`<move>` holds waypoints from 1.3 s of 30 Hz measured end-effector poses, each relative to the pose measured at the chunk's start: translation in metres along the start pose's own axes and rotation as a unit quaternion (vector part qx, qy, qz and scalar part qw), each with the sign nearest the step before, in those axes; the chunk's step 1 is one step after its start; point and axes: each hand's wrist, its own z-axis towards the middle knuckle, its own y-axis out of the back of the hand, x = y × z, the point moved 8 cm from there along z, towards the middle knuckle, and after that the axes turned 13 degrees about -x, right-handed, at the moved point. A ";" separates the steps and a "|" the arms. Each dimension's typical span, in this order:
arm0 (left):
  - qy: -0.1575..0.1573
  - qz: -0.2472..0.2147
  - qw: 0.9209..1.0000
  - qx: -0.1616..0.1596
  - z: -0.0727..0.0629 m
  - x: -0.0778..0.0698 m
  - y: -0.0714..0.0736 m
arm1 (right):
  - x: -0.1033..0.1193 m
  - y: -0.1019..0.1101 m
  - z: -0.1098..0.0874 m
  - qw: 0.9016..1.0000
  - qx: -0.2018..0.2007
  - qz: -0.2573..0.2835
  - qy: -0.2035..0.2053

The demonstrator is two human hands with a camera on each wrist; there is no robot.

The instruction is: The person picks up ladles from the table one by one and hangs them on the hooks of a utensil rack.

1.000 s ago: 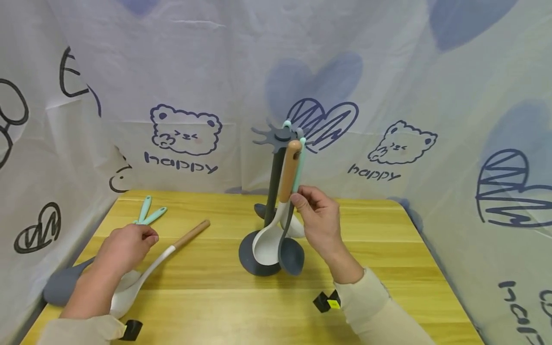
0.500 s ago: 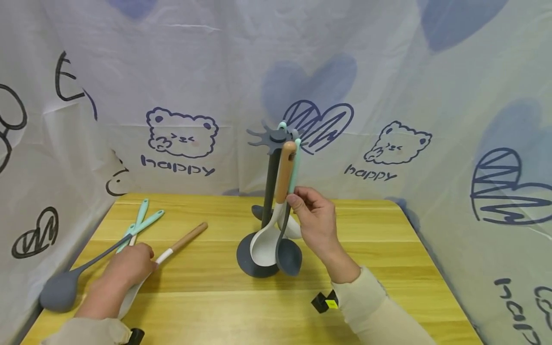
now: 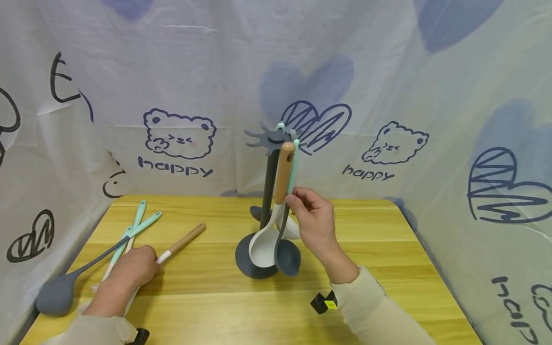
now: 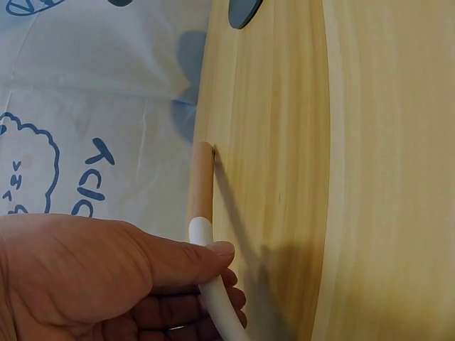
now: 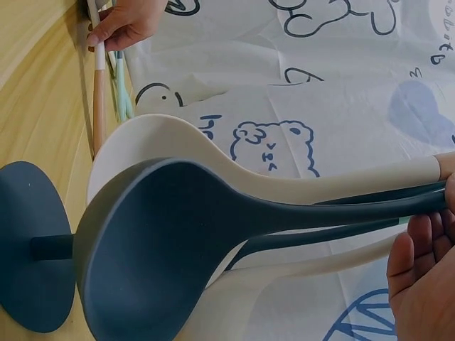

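My left hand [image 3: 137,266] grips the white neck of a spoon with a wooden handle [image 3: 187,237], at the left of the table. Its thumb lies across the neck in the left wrist view; the spoon's head is hidden under the hand and forearm. At the centre, my right hand [image 3: 316,218] pinches a dark grey ladle with a mint handle [image 3: 288,258] beside the utensil stand [image 3: 268,191]. A white ladle with a wooden handle [image 3: 264,248] hangs right next to it. In the right wrist view, the grey ladle's bowl [image 5: 156,241] overlaps the white one.
Left of my left hand lie a grey utensil with a broad head [image 3: 56,293] and several crossed mint handles [image 3: 140,218]. A pasta-fork-like grey head [image 3: 271,138] tops the stand. Printed cloth [image 3: 241,57] rises behind the wooden table [image 3: 366,239] and along both sides.
My left hand has moved from over the mint handles down and right onto the wooden-handled spoon and taken hold of its neck. My right hand keeps its hold on the grey ladle.
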 end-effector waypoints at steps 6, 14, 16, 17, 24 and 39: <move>0.000 0.004 1.000 -0.002 0.000 0.002 -0.002 | 0.000 0.000 -0.001 1.000 0.001 0.004 -0.003; 0.000 -0.004 1.000 -0.008 -0.002 0.002 0.002 | 0.001 -0.002 -0.002 1.000 0.004 0.005 -0.004; -0.001 -0.012 1.000 -0.007 -0.004 0.002 0.002 | 0.001 -0.001 -0.002 1.000 0.003 0.005 -0.004; -0.002 -0.017 1.000 -0.007 -0.004 0.002 0.003 | 0.001 -0.001 -0.002 1.000 0.003 0.004 -0.004; -0.010 -0.057 0.998 0.020 -0.010 -0.004 0.010 | 0.001 0.000 -0.003 1.000 0.002 0.003 -0.002; 0.018 -0.111 0.994 -0.004 -0.014 -0.029 0.032 | 0.000 0.000 -0.002 1.000 0.000 0.005 -0.009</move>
